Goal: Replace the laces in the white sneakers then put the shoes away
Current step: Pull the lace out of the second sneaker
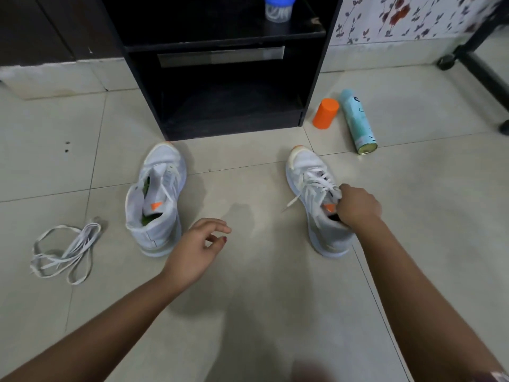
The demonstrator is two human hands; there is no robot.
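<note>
Right hand [358, 206] seemingly grips laced sneaker [305, 166] by tongue; left hand [197, 250] hangs released.

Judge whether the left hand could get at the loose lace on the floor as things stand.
Probably yes. The left hand is open and holds nothing, and the loose lace lies uncovered on the tiles. Only the left white sneaker stands between them, and the hand could pass round its heel.

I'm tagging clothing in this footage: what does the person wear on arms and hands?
Both forearms are bare: no watch, bracelet or gloves. The left hand shows red polish on a fingernail. The right hand has no visible ring. A scrap of pale patterned fabric, perhaps a sleeve, edges the right arm at the frame's corner.
</note>
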